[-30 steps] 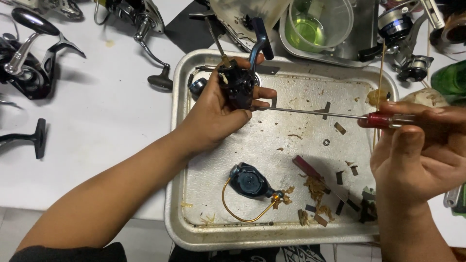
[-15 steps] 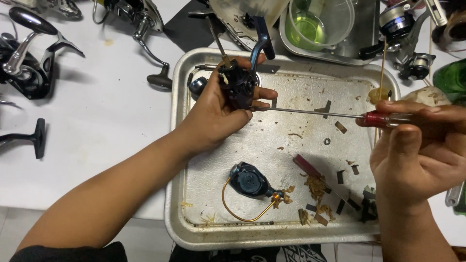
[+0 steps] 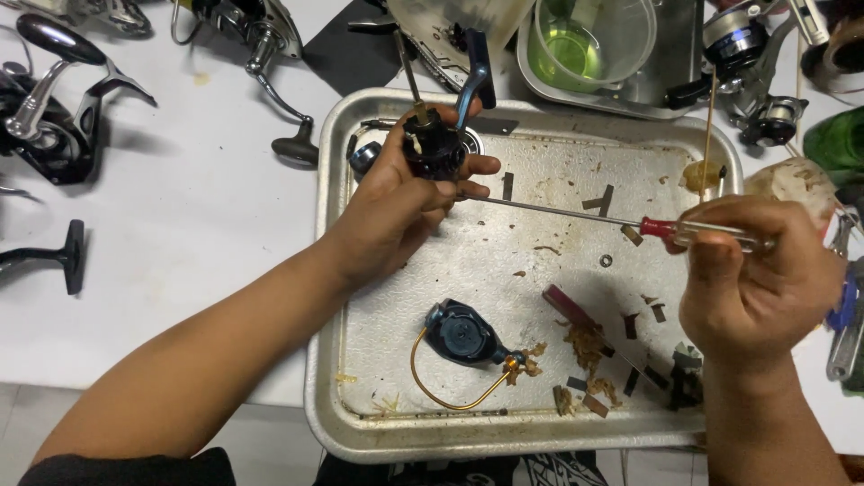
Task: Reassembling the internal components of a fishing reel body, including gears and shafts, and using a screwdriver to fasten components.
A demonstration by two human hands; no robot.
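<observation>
My left hand (image 3: 396, 202) grips a black fishing reel body (image 3: 432, 148) with a blue arm, held over the far left part of a metal tray (image 3: 328, 270). My right hand (image 3: 756, 279) holds a long screwdriver (image 3: 666, 228) with a red and clear handle; its thin shaft runs left and its tip meets the reel body. In the tray lie a dark blue reel cover with a gold wire bail (image 3: 463, 337), a dark red strip (image 3: 567, 306), a small washer (image 3: 606, 261) and several small dark parts and brown grease scraps.
On the white table (image 3: 180, 234) left of the tray lie black and silver spinning reels (image 3: 49, 108) and a reel handle (image 3: 288, 135). Behind the tray stands a clear cup of green liquid (image 3: 589, 45) in another metal tray. More reels (image 3: 756, 54) and tools sit at the far right.
Both hands and the screwdriver keep nearly the same pose; the right hand's fingers have shifted only slightly on the handle.
</observation>
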